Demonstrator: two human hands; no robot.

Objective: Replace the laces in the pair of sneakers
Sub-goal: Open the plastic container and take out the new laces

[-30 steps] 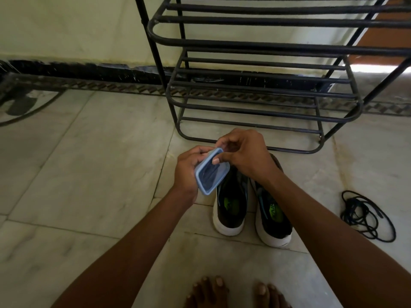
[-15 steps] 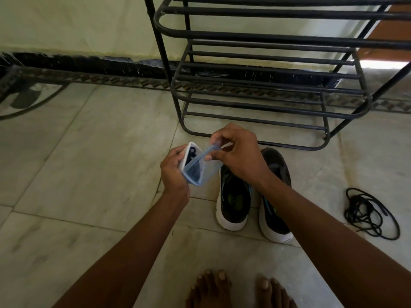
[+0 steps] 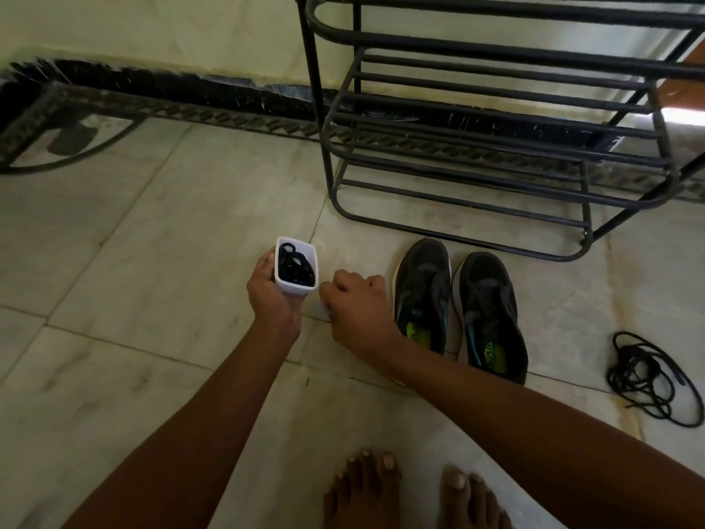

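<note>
My left hand (image 3: 269,297) grips a small white container (image 3: 290,291), open at the top, with coiled black laces (image 3: 295,267) inside. My right hand (image 3: 358,307) is low beside it with its fingers curled; a pale blue edge of the lid (image 3: 324,308) shows under them. Two black sneakers (image 3: 421,292) (image 3: 490,311) with white soles stand side by side on the floor just right of my right hand, with no laces in them. A loose tangle of black laces (image 3: 648,376) lies on the floor further right.
A black metal shoe rack (image 3: 496,147) stands against the wall behind the sneakers. My bare feet (image 3: 366,490) are at the bottom edge. Marble floor tiles stretch to the left.
The lid has come off the container. My right hand has dropped down and to the right with it, and the black laces inside now show. My view shifted left.
</note>
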